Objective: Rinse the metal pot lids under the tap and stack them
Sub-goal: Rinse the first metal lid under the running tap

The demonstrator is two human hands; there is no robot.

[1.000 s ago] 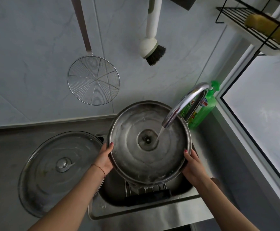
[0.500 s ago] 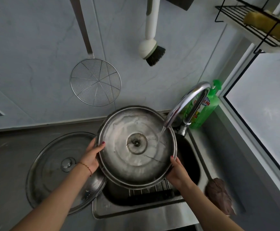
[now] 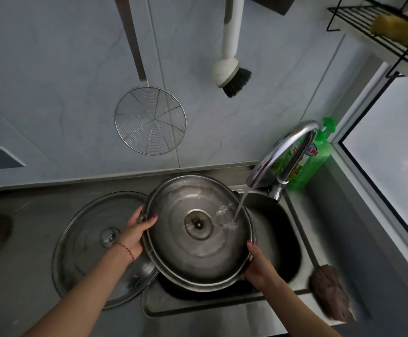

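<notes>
She held a big metal lid [image 3: 198, 229] over the sink [image 3: 278, 239], underside up and tilted, its left edge overlapping a second lid [image 3: 96, 242] that lay knob-up on the counter [image 3: 15, 276] just left of the basin. Her left hand [image 3: 133, 233] gripped the lid's left rim, thumb hooked over the edge onto the inner face, the other fingers hidden beneath it. Her right hand [image 3: 257, 262] clasped the near right rim, one fingertip showing over the edge and the rest curled under. Water ran from the tap [image 3: 280, 152] and struck the lid's right side, splashing there. A green soap bottle [image 3: 317, 154] stood behind the tap in the corner by the window. On the wall hung a wire skimmer [image 3: 150, 120] and a brush [image 3: 232, 74]. A brown rag [image 3: 329, 290] lay on the sink's right ledge, and a sponge [image 3: 397, 27] sat in the wire rack [image 3: 344, 20] up at the right.
</notes>
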